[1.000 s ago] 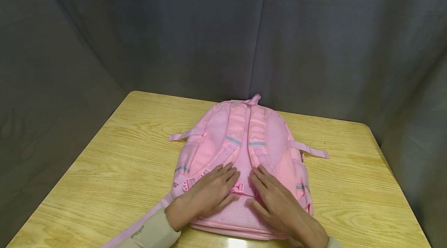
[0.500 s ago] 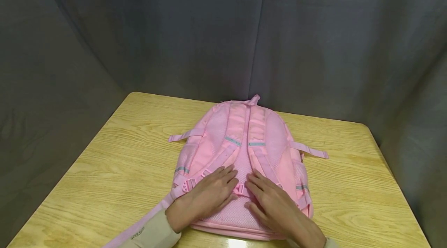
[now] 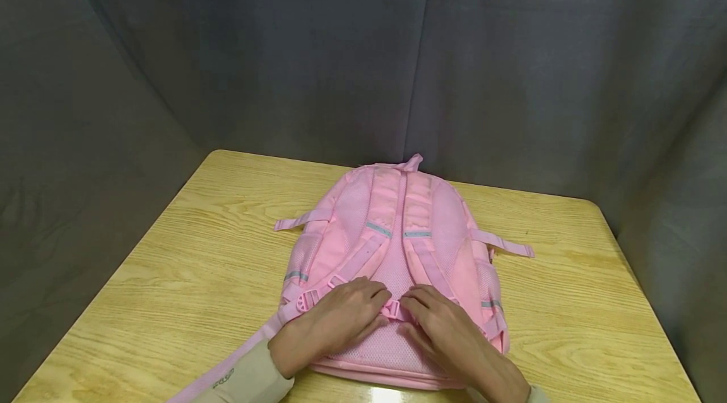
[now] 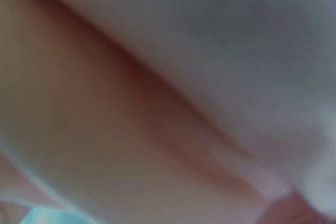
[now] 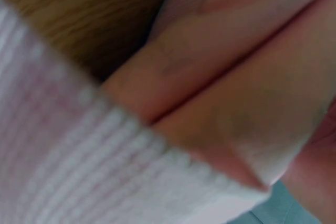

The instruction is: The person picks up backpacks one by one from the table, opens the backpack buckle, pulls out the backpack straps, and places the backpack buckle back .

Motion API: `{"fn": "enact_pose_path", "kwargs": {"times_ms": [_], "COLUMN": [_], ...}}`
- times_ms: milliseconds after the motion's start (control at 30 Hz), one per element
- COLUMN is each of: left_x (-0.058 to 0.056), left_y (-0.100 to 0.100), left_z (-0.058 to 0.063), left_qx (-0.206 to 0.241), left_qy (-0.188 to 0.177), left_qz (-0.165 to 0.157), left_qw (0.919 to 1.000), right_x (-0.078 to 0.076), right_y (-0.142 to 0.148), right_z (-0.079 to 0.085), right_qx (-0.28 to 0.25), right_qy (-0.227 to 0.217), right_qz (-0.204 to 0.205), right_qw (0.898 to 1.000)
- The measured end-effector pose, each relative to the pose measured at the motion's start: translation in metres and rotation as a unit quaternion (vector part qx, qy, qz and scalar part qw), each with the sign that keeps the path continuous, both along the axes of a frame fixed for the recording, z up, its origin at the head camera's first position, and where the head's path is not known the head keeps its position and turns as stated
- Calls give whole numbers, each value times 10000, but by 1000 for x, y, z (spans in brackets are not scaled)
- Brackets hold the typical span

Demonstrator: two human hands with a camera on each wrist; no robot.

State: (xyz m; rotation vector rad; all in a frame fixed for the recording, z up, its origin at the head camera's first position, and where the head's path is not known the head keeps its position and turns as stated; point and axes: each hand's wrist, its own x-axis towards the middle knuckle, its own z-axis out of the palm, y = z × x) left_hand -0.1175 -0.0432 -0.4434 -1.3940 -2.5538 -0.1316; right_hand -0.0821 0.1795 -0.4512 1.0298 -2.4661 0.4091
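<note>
A pink backpack (image 3: 449,220) lies on the wooden table with its shoulder-strap side up. Across its lower middle runs a narrow strap with a pink plastic buckle (image 3: 392,309). My left hand (image 3: 346,315) has its fingers curled at the buckle's left side, thumb below. From the right, my right hand (image 3: 445,327) curls its fingers and thumb about the strap beside the buckle. Both fingertips are partly hidden. In the left wrist view only blurred skin (image 4: 105,124) and pale fabric show; the right wrist view holds a ribbed cuff (image 5: 121,166) and the wrist.
The wooden table (image 3: 187,251) extends on both sides of the bag. A long loose strap (image 3: 238,356) trails to the lower left. Short side straps stick out, one at the right (image 3: 505,243). Dark grey curtains (image 3: 318,62) stand behind and beside the table.
Both hands' fingers were straighter, lying flat on the bag; they have drawn back and curled in at the buckle. The right hand shifted slightly left. The bag stays put.
</note>
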Motion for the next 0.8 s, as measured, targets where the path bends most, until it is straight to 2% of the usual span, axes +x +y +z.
{"fn": "enact_pose_path", "kwargs": {"times_ms": [300, 600, 800], "left_x": [1, 1, 1], "left_y": [0, -2, -2], "left_z": [4, 7, 8], "left_qx": [127, 209, 252], "left_qy": [-16, 99, 61], "left_qz": [0, -84, -133], "left_qw": [9999, 9997, 9996], "right_x": [1, 4, 4], "right_y": [-1, -5, -8], "right_z": [3, 6, 6], "right_qx": [57, 25, 37], "right_qy": [141, -216, -271], "right_qz": [-104, -193, -246], "right_qw": [9998, 9996, 9993]}}
